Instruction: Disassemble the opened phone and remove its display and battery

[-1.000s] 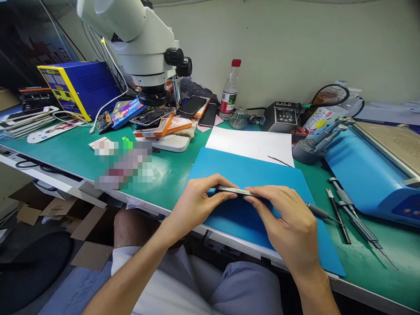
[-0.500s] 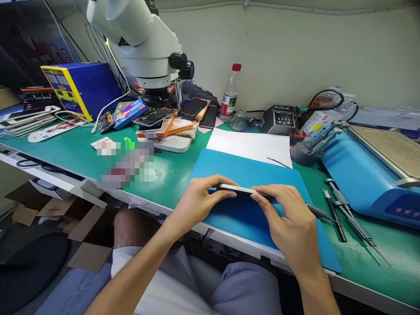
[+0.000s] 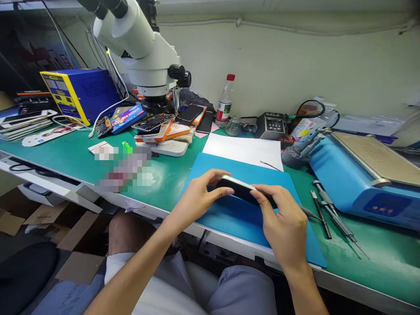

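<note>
A smartphone [image 3: 241, 189] with a dark face and a light rim is held between my two hands, above the blue mat [image 3: 226, 221]. My left hand [image 3: 205, 192] pinches its left end, thumb on the dark face and fingers behind. At the right end my right hand [image 3: 282, 214] grips it in the same way, thumb near the upper edge. The phone is tilted, its dark face turned partly towards me. Part of its right side is hidden by my right hand. A white paper sheet [image 3: 243, 151] lies just beyond, partly on the mat's far side.
Screwdriver-like tools [image 3: 337, 214] lie right of the mat, before a blue heating plate machine [image 3: 364, 175]. A microscope [image 3: 147, 61] stands over stacked phone parts at back left. Behind the paper are a bottle [image 3: 224, 103], a glass jar [image 3: 234, 127] and a black station [image 3: 271, 124].
The phone has tipped so that more of its dark face shows, where mostly its thin edge showed before. Both hands keep their hold. The camera view has shifted slightly.
</note>
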`<control>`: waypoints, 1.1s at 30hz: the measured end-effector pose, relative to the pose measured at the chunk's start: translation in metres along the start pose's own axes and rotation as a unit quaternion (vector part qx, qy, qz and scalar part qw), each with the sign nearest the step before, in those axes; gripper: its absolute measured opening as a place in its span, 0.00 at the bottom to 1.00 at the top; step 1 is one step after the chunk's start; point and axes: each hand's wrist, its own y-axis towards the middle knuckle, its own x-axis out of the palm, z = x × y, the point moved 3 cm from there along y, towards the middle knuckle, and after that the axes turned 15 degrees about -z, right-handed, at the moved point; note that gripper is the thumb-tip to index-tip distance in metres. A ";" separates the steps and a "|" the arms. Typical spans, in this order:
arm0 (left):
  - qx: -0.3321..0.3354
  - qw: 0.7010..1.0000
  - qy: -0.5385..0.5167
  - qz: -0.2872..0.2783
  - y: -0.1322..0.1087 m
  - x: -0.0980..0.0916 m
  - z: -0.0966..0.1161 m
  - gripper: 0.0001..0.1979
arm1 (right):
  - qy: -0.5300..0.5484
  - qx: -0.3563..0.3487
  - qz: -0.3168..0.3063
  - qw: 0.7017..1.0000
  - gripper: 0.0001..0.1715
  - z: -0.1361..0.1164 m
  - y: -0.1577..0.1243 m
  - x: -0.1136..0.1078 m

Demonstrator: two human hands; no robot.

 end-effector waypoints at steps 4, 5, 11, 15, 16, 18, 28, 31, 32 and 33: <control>-0.019 0.997 -0.063 -0.046 0.009 0.013 -0.003 0.23 | 0.102 0.105 0.102 0.984 0.22 0.021 -0.006 -0.011; -0.018 0.993 -0.094 -0.074 0.012 0.020 -0.001 0.23 | 0.129 0.120 0.095 0.980 0.24 0.026 -0.006 -0.012; 0.040 0.987 -0.122 -0.102 0.024 0.055 0.015 0.33 | 0.268 0.160 -0.002 0.950 0.28 0.029 -0.004 -0.007; 0.044 0.992 -0.110 -0.038 0.020 0.067 0.019 0.45 | 0.423 0.178 -0.064 0.886 0.28 0.022 -0.003 -0.005; 0.047 0.992 -0.114 -0.036 0.017 0.071 0.020 0.42 | 0.460 0.182 -0.073 0.866 0.26 0.022 -0.003 -0.005; 0.062 0.994 -0.088 -0.033 0.013 0.079 0.024 0.33 | 0.496 0.187 -0.081 0.844 0.22 0.025 -0.003 -0.006; 0.123 0.984 0.124 0.018 0.007 0.104 0.037 0.32 | 0.499 0.194 -0.080 0.841 0.17 0.035 -0.004 -0.013; 0.145 0.980 0.134 0.033 0.007 0.108 0.033 0.33 | 0.498 0.192 -0.078 0.842 0.19 0.035 -0.003 -0.014; 0.153 0.978 0.133 0.039 0.006 0.108 0.031 0.32 | 0.498 0.192 -0.076 0.842 0.19 0.035 -0.003 -0.015; 0.161 0.977 0.130 0.045 0.006 0.108 0.030 0.31 | 0.499 0.191 -0.073 0.842 0.19 0.036 -0.002 -0.015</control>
